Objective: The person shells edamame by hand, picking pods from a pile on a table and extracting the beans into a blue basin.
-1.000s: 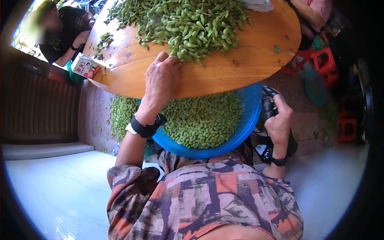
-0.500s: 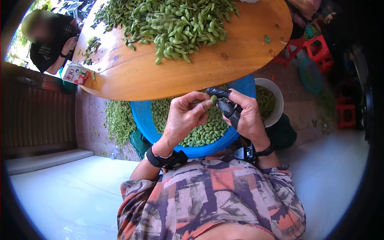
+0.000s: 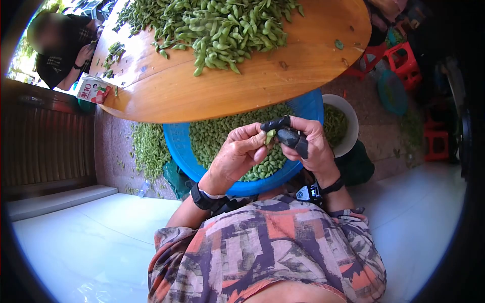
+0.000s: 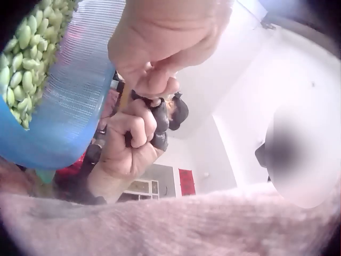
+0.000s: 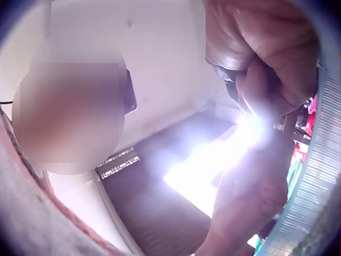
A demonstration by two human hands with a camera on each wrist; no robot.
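In the head view, a green soybean pod is pinched between the thumb and fingers of my left hand. My right hand, with black coverings on its thumb and forefinger, grips the pod's other side. Both hands meet above a blue plastic basket that holds many shelled green soybeans. From the left wrist view, the right hand shows curled fingers close below the left hand. Glare hides the pod in the right wrist view.
A wooden table bears a heap of soybean pods and a printed carton. A white bucket stands right of the basket, empty-looking pods lie on the floor at left. Another person sits at the far left, red stools at right.
My left hand has left the table's pod heap, come back over the basket and met my right hand, which moved inward. Since half a second ago, the pod has shifted slightly between the fingers.
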